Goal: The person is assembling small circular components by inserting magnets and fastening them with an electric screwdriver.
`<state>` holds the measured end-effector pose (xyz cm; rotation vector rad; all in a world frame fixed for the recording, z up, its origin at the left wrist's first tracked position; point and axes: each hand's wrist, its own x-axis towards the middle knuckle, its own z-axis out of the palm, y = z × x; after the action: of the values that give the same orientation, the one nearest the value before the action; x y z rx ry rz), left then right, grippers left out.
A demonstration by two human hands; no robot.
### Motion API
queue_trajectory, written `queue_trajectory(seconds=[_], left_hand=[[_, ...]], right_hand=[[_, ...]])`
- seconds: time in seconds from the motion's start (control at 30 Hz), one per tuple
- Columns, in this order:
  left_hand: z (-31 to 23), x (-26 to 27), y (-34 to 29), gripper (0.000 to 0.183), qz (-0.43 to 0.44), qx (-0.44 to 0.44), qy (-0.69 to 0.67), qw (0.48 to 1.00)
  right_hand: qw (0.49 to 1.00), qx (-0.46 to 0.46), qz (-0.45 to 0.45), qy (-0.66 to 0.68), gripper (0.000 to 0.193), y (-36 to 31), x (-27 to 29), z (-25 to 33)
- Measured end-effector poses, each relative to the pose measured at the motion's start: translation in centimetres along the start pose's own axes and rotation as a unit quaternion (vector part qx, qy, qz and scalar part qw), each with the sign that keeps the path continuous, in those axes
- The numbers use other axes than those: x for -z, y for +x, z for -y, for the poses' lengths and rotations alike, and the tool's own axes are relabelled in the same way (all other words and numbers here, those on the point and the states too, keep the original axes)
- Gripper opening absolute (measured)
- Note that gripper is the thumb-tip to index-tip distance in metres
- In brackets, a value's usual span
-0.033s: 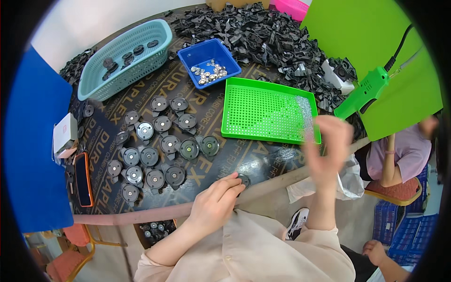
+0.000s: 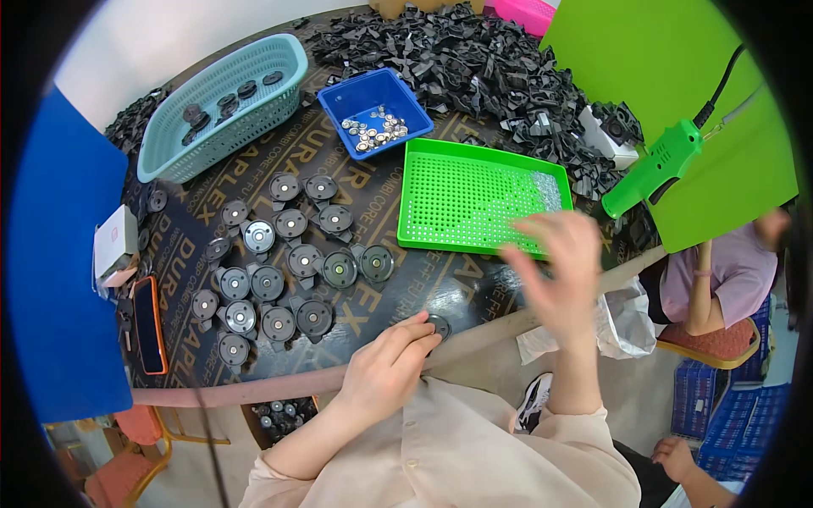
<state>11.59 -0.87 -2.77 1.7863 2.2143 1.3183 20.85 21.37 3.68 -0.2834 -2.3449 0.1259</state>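
Observation:
My left hand (image 2: 389,357) is closed on a round dark disc part (image 2: 439,327) at the table's front edge; the fingers cover much of it. Over the near right corner of a green perforated tray (image 2: 474,245) is my right hand (image 2: 566,271), smeared by motion. Its thumb and fingertips look apart, but whether something small is between them cannot be made out. Small silvery pieces, like screws, lie heaped (image 2: 547,190) at the tray's right end. Left of my hands, several round dark parts with metal discs (image 2: 278,323) lie grouped on the table.
Behind the tray stand a blue bin (image 2: 373,91) of small metal pieces and a pale blue basket (image 2: 254,110) with a few dark parts. Black clips (image 2: 457,51) form a large pile. A green electric screwdriver (image 2: 656,169) hangs at right. An orange-edged phone (image 2: 151,326) lies left.
My right hand has moved left, away from the heap end of the green tray, and the thumb now points left. My left hand stays on the disc part.

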Motion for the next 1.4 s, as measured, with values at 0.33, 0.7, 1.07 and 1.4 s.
queue_trajectory(seconds=[0.33,0.7,1.07,1.4], left_hand=[[0.4,2.0,-0.6,0.028,0.014,0.004,0.018,1.000],[0.3,2.2,-1.4,0.038,0.037,-0.025,0.063,0.997],[0.3,2.8,-1.8,0.024,0.047,0.040,0.015,0.998],[0.7,2.6,-2.4,0.017,0.015,0.049,-0.015,0.999]], right_hand=[[0.993,-0.083,0.066,0.041,0.014,-4.0,-2.5,-0.3],[0.931,-0.249,-0.251,0.095,0.044,-3.1,3.1,-5.2],[0.880,-0.292,0.061,0.369,0.088,3.2,6.7,-13.4],[0.908,-0.259,0.023,0.328,0.082,-2.6,13.4,-17.7]])
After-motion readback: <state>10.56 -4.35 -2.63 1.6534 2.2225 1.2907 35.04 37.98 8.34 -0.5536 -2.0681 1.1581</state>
